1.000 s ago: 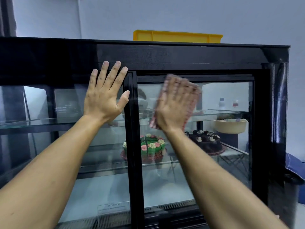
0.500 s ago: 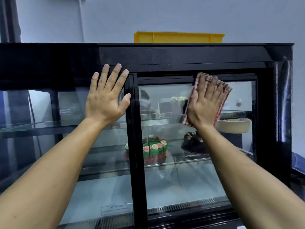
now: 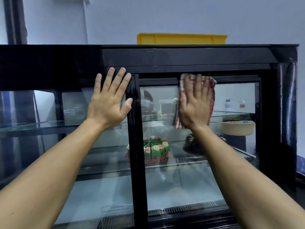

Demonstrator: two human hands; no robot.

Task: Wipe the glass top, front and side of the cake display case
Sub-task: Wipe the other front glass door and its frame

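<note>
The black display case [image 3: 189, 54] fills nearly all I see, its dark top band above two glass doors that meet at a black upright [image 3: 137, 146]. On its roof sits a yellow tray [image 3: 181, 38]; I cannot see into it. Behind the glass, the lower shelf carries a green cake [image 3: 156, 149] cut into slices with pink and cream rosettes, and to its right a dark chocolate cake [image 3: 192, 144], partly hidden by my right forearm. Higher up on the right stands a beige bowl [image 3: 237, 128] whose contents I cannot make out, with two small bottles [image 3: 227, 104] above it, their labels too small to read. A clear sign [image 3: 117, 210] low on the left door is headed "ATTENTION"; the lines under it are too fine to read.

My left hand [image 3: 109, 103] lies flat on the left door, fingers straight and spread, fingertips on the black band and thumb against the upright. My right hand [image 3: 195, 104] is flat too, fingers straight, pressing a red-and-white checked cloth [image 3: 179, 100] on the upper part of the right door, the cloth's top edge over the black frame.

Half a second ago the cloth was further right on that door; it is now closer to the upright and blurred. My left hand has kept its place.
</note>
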